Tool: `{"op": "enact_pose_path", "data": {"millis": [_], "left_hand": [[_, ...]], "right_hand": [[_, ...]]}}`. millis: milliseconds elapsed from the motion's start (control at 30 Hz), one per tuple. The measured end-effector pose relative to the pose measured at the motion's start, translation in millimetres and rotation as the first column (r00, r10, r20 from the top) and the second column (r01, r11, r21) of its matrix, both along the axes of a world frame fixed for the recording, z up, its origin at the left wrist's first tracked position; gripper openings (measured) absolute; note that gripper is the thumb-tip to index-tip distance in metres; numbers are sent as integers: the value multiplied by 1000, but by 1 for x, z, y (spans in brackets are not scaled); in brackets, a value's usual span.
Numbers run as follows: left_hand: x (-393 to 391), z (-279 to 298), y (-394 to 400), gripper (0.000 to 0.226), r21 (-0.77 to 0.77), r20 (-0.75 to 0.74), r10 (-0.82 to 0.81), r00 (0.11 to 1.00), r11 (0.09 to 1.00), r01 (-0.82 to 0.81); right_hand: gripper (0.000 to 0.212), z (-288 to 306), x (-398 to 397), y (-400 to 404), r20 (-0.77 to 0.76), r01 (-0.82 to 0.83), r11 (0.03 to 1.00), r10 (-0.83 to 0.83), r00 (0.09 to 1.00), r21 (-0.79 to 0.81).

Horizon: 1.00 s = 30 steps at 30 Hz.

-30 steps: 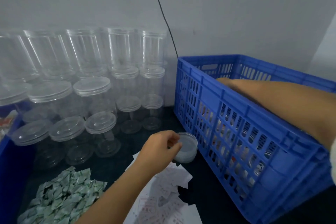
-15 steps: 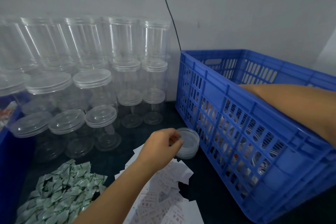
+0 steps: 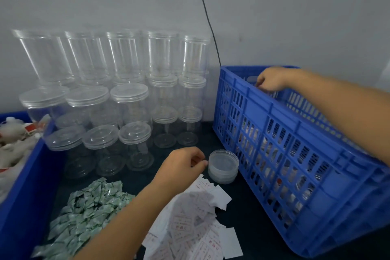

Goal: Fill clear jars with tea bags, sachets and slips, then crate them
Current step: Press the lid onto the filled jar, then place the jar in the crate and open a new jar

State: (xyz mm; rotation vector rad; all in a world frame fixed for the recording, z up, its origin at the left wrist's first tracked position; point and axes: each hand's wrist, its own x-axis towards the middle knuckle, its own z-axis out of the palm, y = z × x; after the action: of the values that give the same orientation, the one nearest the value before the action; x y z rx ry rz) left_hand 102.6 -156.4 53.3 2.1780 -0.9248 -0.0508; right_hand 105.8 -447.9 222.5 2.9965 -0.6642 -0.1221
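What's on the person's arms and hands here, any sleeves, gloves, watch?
Both are bare. The left hand and its forearm show no glove, sleeve, ring or watch. The right hand and its forearm are likewise uncovered, with no wristband or markings. No sleeve edge shows on either arm within the frame.

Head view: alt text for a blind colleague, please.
The right hand reaches over the blue crate rim, while the left hand hovers by a loose lid, above paper slips. Empty clear jars stand stacked behind.

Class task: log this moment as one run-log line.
left hand: fingers curled beside loose clear plastic lid | right hand: on blue slatted plastic crate rim | white paper slips: piled below
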Motion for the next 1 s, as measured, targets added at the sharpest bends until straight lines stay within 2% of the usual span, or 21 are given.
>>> {"op": "enact_pose_path", "data": {"millis": [100,167,267,367,467,533,633,733,1000], "left_hand": [[-2,8,17,18,2,9,33,999,999,-33],[-4,13,29,19,24,27,49,998,998,-49],[-7,23,49,19,60,50,77,996,995,-80],[-7,37,74,18,115,94,98,991,987,-109],[-3,47,106,18,151,139,121,983,978,-141],[0,48,128,16,163,146,150,978,971,-173],[4,44,155,13,171,123,200,972,961,-219],[7,34,170,7,136,74,248,966,957,-256],[12,9,180,4,74,8,283,959,956,-283]], "right_hand": [[26,30,-2,17,209,-25,1000,25,978,-4],[26,45,1,37,296,-76,997,70,953,10],[21,53,9,85,417,-234,972,203,886,25],[26,44,18,141,495,-392,919,320,808,44],[34,23,34,186,525,-510,846,367,768,156],[48,5,47,210,535,-548,809,373,758,213],[78,-19,68,238,527,-548,798,361,769,252],[93,-39,86,255,491,-506,808,324,809,301],[101,-58,106,261,442,-429,863,286,850,267]]}}
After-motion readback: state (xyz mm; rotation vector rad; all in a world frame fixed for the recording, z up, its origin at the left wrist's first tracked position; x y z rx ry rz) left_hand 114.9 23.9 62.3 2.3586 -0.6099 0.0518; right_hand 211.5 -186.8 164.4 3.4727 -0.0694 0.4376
